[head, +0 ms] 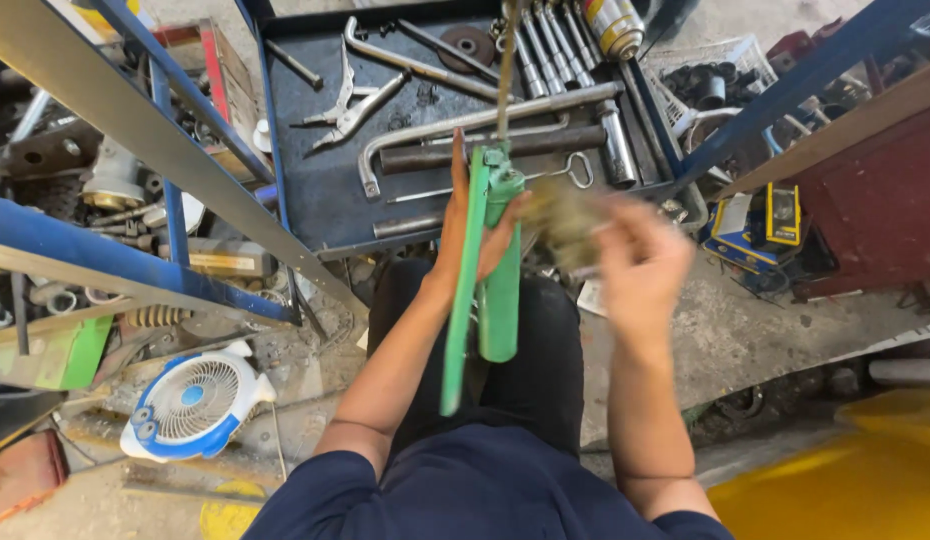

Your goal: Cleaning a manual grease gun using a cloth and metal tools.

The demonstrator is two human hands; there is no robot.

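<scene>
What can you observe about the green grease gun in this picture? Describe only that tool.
The green grease gun has a painted metal-looking cylinder and a long flat lever running alongside it. It stands nearly upright over the person's lap, with a thin tube rising from its head. The left hand grips its upper part; the blurred right hand is apart from it.

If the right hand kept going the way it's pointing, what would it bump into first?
Probably the green grease gun held upright by the left hand. The right hand, blurred and holding a brownish rag, points toward it. Depth is hard to judge, so it might pass in front.
</scene>
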